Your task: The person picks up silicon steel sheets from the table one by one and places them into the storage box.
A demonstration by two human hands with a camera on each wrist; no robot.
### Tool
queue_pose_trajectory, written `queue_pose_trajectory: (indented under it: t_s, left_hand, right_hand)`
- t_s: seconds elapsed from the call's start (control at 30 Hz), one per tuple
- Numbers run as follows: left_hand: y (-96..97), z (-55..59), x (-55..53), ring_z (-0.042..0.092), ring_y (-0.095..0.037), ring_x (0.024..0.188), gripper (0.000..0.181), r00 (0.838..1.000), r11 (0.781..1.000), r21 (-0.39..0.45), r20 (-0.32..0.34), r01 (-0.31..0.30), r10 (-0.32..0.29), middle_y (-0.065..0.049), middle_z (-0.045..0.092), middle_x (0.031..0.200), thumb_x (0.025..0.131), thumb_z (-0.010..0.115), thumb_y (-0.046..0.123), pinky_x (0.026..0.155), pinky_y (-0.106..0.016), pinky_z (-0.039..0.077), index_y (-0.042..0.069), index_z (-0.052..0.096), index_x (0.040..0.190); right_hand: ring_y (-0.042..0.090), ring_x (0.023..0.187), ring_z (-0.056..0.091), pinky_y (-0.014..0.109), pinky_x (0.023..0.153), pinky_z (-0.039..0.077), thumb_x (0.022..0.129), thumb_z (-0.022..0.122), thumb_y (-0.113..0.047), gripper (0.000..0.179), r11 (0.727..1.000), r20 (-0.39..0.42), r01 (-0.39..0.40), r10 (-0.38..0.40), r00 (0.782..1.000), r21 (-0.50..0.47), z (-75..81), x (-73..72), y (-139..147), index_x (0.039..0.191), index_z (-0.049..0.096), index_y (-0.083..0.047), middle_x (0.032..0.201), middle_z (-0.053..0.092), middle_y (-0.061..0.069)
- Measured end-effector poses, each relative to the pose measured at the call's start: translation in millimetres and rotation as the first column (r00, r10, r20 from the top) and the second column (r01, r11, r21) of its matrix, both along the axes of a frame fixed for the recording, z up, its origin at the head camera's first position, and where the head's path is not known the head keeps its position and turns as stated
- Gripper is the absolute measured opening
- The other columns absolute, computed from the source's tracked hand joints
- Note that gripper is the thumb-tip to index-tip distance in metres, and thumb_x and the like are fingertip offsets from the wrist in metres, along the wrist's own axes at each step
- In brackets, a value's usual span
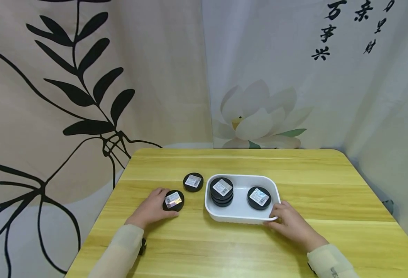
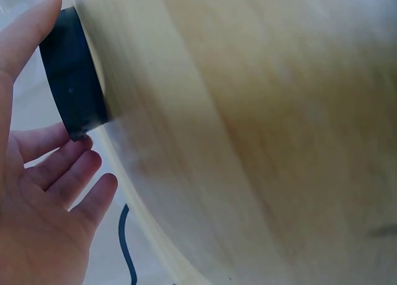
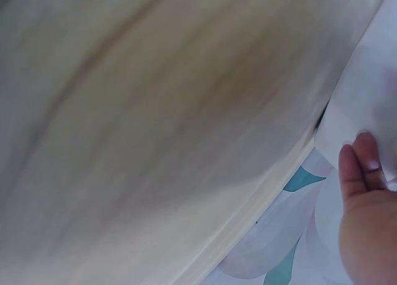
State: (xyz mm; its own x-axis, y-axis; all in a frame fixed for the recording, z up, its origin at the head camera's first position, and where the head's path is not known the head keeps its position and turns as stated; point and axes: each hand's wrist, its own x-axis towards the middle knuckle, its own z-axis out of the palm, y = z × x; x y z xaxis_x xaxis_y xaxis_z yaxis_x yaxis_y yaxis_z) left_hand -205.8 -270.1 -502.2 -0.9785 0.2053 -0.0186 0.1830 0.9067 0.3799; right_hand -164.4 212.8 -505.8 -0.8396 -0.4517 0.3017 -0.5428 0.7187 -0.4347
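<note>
My left hand [image 1: 151, 210] pinches a flat round black disc [image 1: 177, 204] with a shiny barcode label on top, thumb on one side and fingers on the other. In the left wrist view this disc [image 2: 73, 74] shows its plain thick side. A second labelled disc [image 1: 190, 188] lies on the table just beyond it. To the right, my right hand [image 1: 288, 224] grips the near right corner of a white plastic tray [image 1: 240, 218]. Inside the tray stand a stack of black discs [image 1: 221, 199] at the left and a single-looking disc [image 1: 259, 204] at the right.
Everything stands on a light wooden table [image 1: 204, 251] whose far edge runs behind the tray. Behind it hangs a printed curtain [image 1: 169, 77] with black leaves, a lotus flower and characters.
</note>
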Motion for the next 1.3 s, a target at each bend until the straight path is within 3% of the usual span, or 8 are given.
queue_pose_trajectory:
  t_s: [0.37, 0.8, 1.03, 1.3]
  left_hand:
    - [-2.3, -0.1, -3.9, 0.055, -0.032, 0.126, 0.101, 1.000, 1.000, 0.004, 0.027, -0.001, 0.001, -0.016, 0.053, 0.139, 0.068, 0.085, 0.063, 0.105, -0.053, 0.047, 0.006, 0.051, 0.144]
    - [-2.4, -3.7, -8.5, 0.050, -0.036, 0.133, 0.108, 0.998, 1.000, -0.004, 0.066, 0.004, -0.004, -0.019, 0.048, 0.147, 0.068, 0.083, 0.067, 0.108, -0.056, 0.044, 0.005, 0.046, 0.149]
    - [-2.3, -2.8, -10.4, 0.053, -0.034, 0.129, 0.104, 0.998, 1.000, 0.005, 0.059, 0.019, -0.019, -0.018, 0.050, 0.144, 0.069, 0.085, 0.063, 0.106, -0.054, 0.046, 0.004, 0.048, 0.147]
    - [-2.7, -6.1, -12.5, 0.054, -0.033, 0.127, 0.102, 0.998, 1.000, 0.022, 0.060, 0.011, -0.013, -0.017, 0.052, 0.141, 0.069, 0.086, 0.059, 0.106, -0.053, 0.046, 0.002, 0.048, 0.145]
  right_hand:
    - [0.009, 0.095, 0.051, 0.031, 0.082, 0.048, 0.082, 0.083, -0.030, 0.012, 1.000, 0.056, 0.012, -0.013, 0.998, 0.020, -2.4, -2.5, 0, 0.077, 0.072, -0.029, 0.086, 0.059, -0.022]
    - [0.009, 0.095, 0.050, 0.031, 0.081, 0.047, 0.083, 0.083, -0.032, 0.011, 1.000, 0.063, 0.004, -0.006, 0.998, 0.023, 0.5, -2.4, 1, 0.079, 0.073, -0.028, 0.086, 0.059, -0.021]
    - [0.007, 0.091, 0.049, 0.031, 0.079, 0.046, 0.081, 0.084, -0.031, 0.016, 1.000, 0.007, -0.005, 0.005, 1.000, 0.005, -3.0, -3.7, 0, 0.073, 0.070, -0.031, 0.082, 0.055, -0.023]
    - [0.009, 0.093, 0.050, 0.032, 0.081, 0.047, 0.082, 0.083, -0.031, 0.013, 1.000, 0.025, -0.003, 0.003, 1.000, 0.009, -3.0, -3.2, 0, 0.076, 0.072, -0.029, 0.084, 0.057, -0.021]
